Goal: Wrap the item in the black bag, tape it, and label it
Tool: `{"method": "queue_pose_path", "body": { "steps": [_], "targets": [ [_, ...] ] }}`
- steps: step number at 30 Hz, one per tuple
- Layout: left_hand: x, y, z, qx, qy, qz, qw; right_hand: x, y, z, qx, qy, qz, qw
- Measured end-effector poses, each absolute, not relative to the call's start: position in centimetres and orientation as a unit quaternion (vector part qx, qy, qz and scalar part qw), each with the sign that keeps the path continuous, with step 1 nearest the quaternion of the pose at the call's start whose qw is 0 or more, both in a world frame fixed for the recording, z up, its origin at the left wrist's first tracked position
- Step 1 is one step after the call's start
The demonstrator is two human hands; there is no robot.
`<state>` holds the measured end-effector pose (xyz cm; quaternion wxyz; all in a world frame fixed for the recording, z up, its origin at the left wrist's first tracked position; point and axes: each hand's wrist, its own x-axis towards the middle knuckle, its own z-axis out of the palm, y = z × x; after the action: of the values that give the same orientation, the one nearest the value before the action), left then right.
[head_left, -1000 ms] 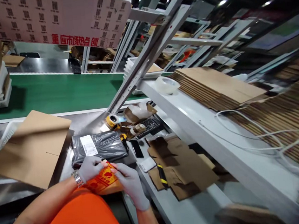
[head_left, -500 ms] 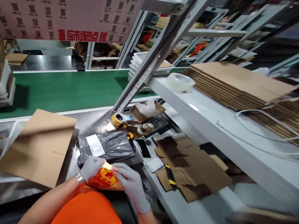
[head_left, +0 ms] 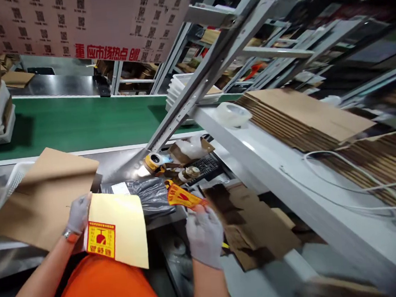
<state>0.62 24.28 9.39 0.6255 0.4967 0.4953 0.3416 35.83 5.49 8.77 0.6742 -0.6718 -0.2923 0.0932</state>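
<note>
Head view. The left hand (head_left: 76, 215), gloved, sits at lower left of the frame, its grip pinching the left edge of a pale yellow backing sheet (head_left: 121, 226). One red-and-yellow label (head_left: 101, 239) remains on the sheet's lower left corner. The right hand (head_left: 203, 232), gloved, is at lower centre, its grip pinching the end of a peeled red-and-yellow sticker (head_left: 181, 197), which extends up and left from the fingertips, clear of the sheet.

Change from the earlier pictures: both hands were together at lower centre, working one small orange item between them. They are now well apart, the sheet in one, the sticker in the other. Judgement: the sticker has been separated from its backing and is free to be applied.

A grey plastic parcel (head_left: 149, 195) lies on the counter (head_left: 122, 162) between the two hands, partly covered by the sheet. Flat cardboard (head_left: 44, 196) lies at left, cardboard scraps (head_left: 258, 226) at right, a green conveyor belt (head_left: 76, 123) across the upper left.
</note>
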Motion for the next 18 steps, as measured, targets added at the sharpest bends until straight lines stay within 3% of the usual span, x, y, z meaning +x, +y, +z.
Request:
{"method": "queue_pose_path", "body": {
  "steps": [4,9,15,18],
  "targets": [
    [-3.8,25.2,11.0,0.500,0.536,0.387,0.559,38.0,12.1,3.5,-0.775,-0.289,0.088,0.555],
    [-6.8,23.4,11.8,0.499,0.587,0.412,0.487,39.3,12.5,-0.6,-0.866,-0.336,0.033,0.368],
    [-8.8,20.6,12.5,0.482,0.629,0.435,0.428,40.9,12.9,-0.8,-0.881,-0.336,-0.055,0.327],
    [-9.4,19.9,12.6,0.477,0.623,0.457,0.420,36.7,13.6,0.4,-0.838,-0.463,-0.016,0.289]
  ]
}}
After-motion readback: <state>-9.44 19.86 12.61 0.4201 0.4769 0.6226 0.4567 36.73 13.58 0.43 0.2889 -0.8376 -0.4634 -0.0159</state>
